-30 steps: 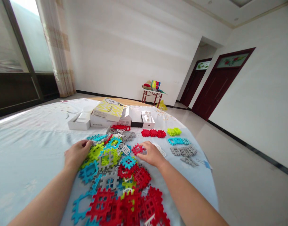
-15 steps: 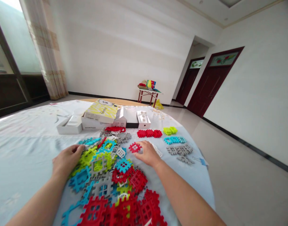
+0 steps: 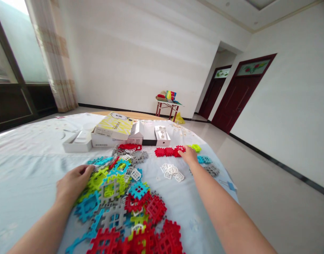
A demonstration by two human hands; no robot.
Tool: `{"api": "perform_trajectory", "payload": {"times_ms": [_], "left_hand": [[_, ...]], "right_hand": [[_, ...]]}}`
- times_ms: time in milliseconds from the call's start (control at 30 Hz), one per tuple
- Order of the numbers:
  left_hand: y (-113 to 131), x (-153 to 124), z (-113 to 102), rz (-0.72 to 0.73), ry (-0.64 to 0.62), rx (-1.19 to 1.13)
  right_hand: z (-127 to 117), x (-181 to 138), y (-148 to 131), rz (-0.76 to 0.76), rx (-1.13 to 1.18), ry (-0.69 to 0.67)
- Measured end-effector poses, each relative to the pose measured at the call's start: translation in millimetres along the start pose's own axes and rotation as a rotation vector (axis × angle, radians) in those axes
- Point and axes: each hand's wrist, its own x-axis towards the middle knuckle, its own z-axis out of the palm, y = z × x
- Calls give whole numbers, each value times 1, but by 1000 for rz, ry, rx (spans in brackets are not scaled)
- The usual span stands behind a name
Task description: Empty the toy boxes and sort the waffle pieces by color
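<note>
My right hand (image 3: pixel 190 155) reaches to the far right, its thumb and fingers closed on a red toothed building piece (image 3: pixel 180 148) with a window grid. That piece is at the right end of a row of red pieces (image 3: pixel 164 151). My left hand (image 3: pixel 75 179) rests at the left edge of a mixed pile, fingers curled together; whatever they hold, if anything, is hidden. The pile has green pieces (image 3: pixel 97 179), blue pieces (image 3: pixel 88 205), grey pieces (image 3: pixel 114 216) and red pieces (image 3: pixel 105 241). White window pieces (image 3: pixel 172 170) lie in a small heap between pile and right arm.
Beyond the pile stand a yellow-and-white box (image 3: pixel 114 126), an open white tray (image 3: pixel 77 145) and a small white box (image 3: pixel 162 135). Sorted lime pieces (image 3: pixel 196 147), blue pieces (image 3: pixel 204 159) and grey pieces (image 3: pixel 212 170) lie past my right hand, near the table's right edge.
My right hand has carried the red piece from beside the pile, forward and right, to the end of the red row. The white heap is now uncovered. My left hand has hardly moved.
</note>
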Motion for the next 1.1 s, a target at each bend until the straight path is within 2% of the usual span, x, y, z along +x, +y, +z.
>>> {"api": "perform_trajectory", "payload": {"times_ms": [100, 200, 367, 500, 600, 700, 800, 933, 1100], "left_hand": [[0, -1, 0, 3, 9, -16], [1, -3, -1, 6, 31, -24], [7, -10, -6, -8, 11, -31], [10, -13, -8, -12, 1, -20], [10, -12, -8, 3, 14, -16], [7, -10, -6, 5, 12, -24], [6, -9, -5, 1, 12, -30], [7, -10, -4, 7, 12, -34], [9, -11, -6, -8, 9, -32]], "right_hand": [[2, 1, 0, -22, -21, -36], [1, -4, -2, -68, 3, 11], [-1, -31, -22, -255, 227, 90], [-3, -71, -63, -514, 474, -40], [-4, -100, -98, -658, 524, -182], [-2, -116, -127, -678, 493, -259], [3, -120, -143, -641, 421, -295], [9, -118, -148, -593, 380, -307], [7, -119, -144, -600, 467, -256]]}}
